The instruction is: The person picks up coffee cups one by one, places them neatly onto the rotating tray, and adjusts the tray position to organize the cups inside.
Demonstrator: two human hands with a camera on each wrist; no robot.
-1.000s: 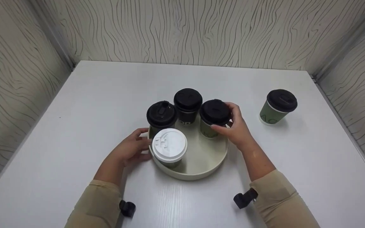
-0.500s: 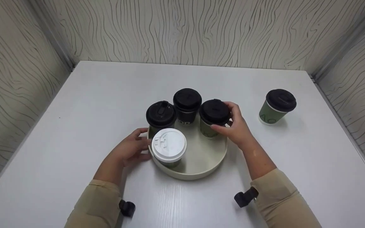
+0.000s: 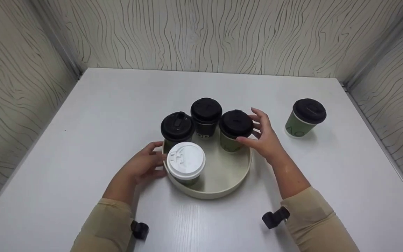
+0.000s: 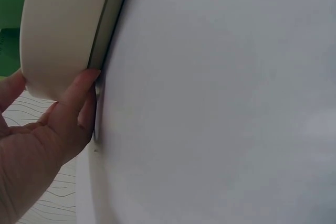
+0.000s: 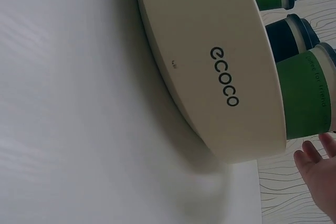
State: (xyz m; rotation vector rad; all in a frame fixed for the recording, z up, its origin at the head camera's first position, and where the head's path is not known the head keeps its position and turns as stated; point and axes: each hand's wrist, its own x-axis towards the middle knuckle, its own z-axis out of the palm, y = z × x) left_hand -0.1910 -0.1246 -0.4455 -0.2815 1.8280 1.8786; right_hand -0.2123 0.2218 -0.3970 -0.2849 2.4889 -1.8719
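A round cream tray (image 3: 219, 182) marked "ecoco" in the right wrist view bears several lidded paper coffee cups. My left hand (image 3: 143, 163) grips the tray's left side; in the left wrist view its fingers (image 4: 79, 90) hold the wall between rim and base. Right of the tray's middle stands a green coffee cup with a black lid (image 3: 235, 124). Around that cup's right side my right hand (image 3: 266, 140) is spread, thumb and fingers loose. In the right wrist view its fingertips (image 5: 310, 153) sit just off the green cup (image 5: 304, 95). Contact at the thumb is hard to tell.
On the tray are also a white-lidded cup (image 3: 186, 161), a black-lidded cup (image 3: 177, 126) at left and a black cup (image 3: 206, 112) at back. Another green cup (image 3: 301, 122) stands alone on the white table (image 3: 345, 168) at right. Patterned panels (image 3: 201, 35) enclose the table.
My right hand has loosened its grip on the green coffee cup, its fingers spreading and drawing slightly right. The cup stays in place on the tray. My left hand keeps its hold.
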